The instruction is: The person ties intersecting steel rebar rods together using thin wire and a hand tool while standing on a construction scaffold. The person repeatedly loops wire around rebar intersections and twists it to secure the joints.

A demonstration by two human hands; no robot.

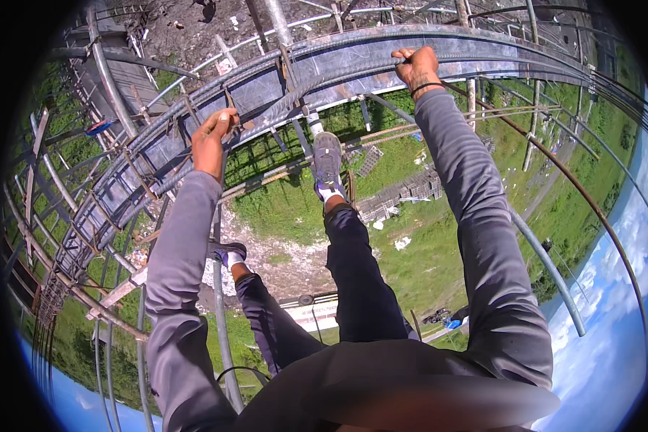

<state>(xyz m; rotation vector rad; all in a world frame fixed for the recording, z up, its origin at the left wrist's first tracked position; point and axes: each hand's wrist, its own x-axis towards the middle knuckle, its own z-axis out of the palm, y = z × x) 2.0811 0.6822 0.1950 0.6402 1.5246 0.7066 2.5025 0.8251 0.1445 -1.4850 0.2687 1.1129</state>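
Note:
My right hand [417, 67] is closed around a ribbed steel rebar [351, 71], which runs lengthwise over a long metal-faced beam form [335, 54]. Further left, my left hand [213, 141] is at the form's near edge, thumb and fingertips close together. Beside those fingertips stands a rusty steel stirrup [229, 99]; whether they grip anything is unclear. More rusty stirrups [137, 171] cross the bars toward the lower left.
High above the ground, one of my shoes [328, 156] reaches the form's near side; the other shoe [229, 251] is by an upright scaffold pipe [221, 313]. A slanted pipe [551, 275] and a curved rusty bar [588, 197] are right. Far below are stacked blocks [402, 191] and a truck [310, 316].

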